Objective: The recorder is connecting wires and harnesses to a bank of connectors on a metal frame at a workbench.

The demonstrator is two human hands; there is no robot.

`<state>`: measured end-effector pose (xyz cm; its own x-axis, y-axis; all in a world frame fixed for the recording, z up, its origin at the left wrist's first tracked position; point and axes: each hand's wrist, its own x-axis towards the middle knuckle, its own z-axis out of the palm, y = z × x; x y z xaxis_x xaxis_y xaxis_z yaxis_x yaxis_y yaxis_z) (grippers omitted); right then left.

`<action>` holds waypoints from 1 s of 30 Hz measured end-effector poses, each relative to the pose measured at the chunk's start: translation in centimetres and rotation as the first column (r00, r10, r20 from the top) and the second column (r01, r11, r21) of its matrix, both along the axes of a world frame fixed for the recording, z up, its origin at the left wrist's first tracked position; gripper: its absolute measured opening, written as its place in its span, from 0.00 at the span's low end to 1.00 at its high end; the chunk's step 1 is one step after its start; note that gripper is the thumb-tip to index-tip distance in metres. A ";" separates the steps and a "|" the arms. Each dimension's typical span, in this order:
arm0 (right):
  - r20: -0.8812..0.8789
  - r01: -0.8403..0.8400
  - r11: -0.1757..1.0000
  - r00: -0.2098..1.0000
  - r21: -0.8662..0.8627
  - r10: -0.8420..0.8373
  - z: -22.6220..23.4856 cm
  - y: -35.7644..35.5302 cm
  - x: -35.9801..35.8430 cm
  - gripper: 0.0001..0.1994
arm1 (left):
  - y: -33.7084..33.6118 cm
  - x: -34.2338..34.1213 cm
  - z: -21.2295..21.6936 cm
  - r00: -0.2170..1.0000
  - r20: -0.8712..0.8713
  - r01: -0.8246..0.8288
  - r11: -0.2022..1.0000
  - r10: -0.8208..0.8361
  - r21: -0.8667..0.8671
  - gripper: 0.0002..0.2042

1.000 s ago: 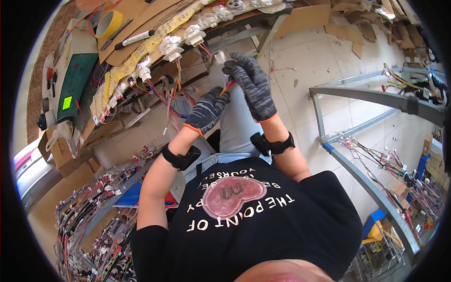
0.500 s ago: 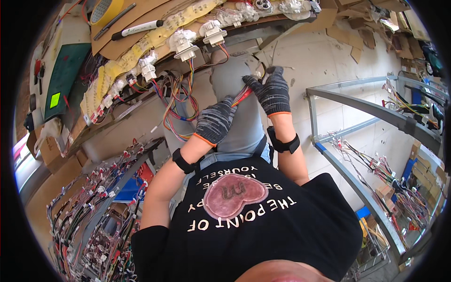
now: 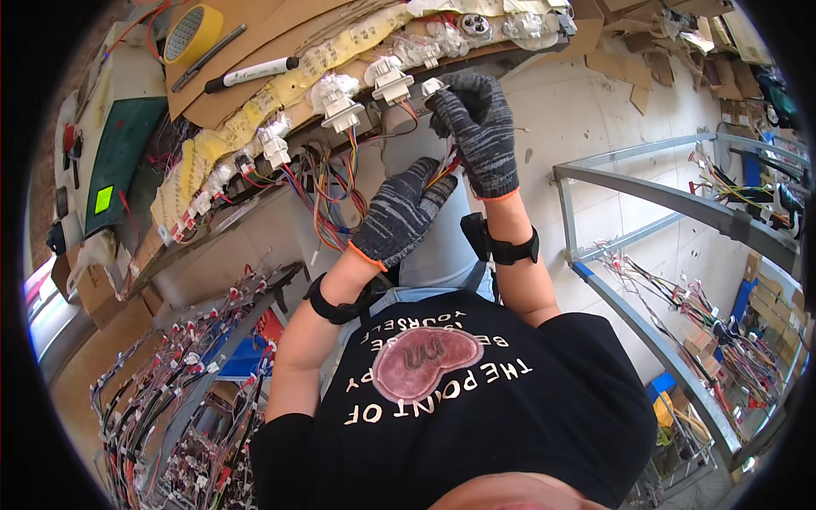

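My left hand (image 3: 396, 212), in a grey knitted glove with an orange cuff, is closed around a bundle of coloured wires (image 3: 442, 173) over my lap. Close above it, my gloved right hand (image 3: 480, 140) is raised near the bench edge. Its fingertips pinch a white plastic connector (image 3: 433, 87), from which the wires seem to run down between the hands, partly hidden by the glove. Just left of that connector, a white connector housing (image 3: 389, 81) is mounted on the bench edge. A second housing (image 3: 338, 106) sits further left, coloured wires hanging below it.
Yellowed, written-on tape (image 3: 314, 64) runs along the bench edge. A marker (image 3: 251, 75), a pen (image 3: 208, 59) and a yellow tape roll (image 3: 194, 34) lie behind it. Wire harnesses hang on a rack (image 3: 183, 399) at left. A metal frame (image 3: 646, 187) stands at right.
My right hand has risen toward the bench edge, and the white connector now shows at its fingertips. My left hand has shifted slightly, still on the wires.
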<state>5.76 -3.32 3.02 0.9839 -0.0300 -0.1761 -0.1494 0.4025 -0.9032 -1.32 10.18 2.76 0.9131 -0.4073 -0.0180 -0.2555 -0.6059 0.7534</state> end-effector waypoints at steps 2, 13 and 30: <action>0.110 0.074 0.985 0.992 -0.156 -0.057 -0.3 0.5 0.8 0.10 | 0.2 0.5 0.3 0.990 0.141 -0.015 0.996 0.028 -0.090 0.16; 0.131 0.219 0.965 0.971 -0.142 -0.201 0.3 1.2 1.4 0.09 | 0.6 1.4 1.7 0.980 0.197 -0.007 0.998 0.019 -0.062 0.14; -0.013 -0.115 0.298 0.918 0.948 0.396 -4.2 -6.9 -4.2 0.43 | 2.7 5.9 5.6 0.890 -0.427 0.027 0.956 -0.156 -0.293 0.09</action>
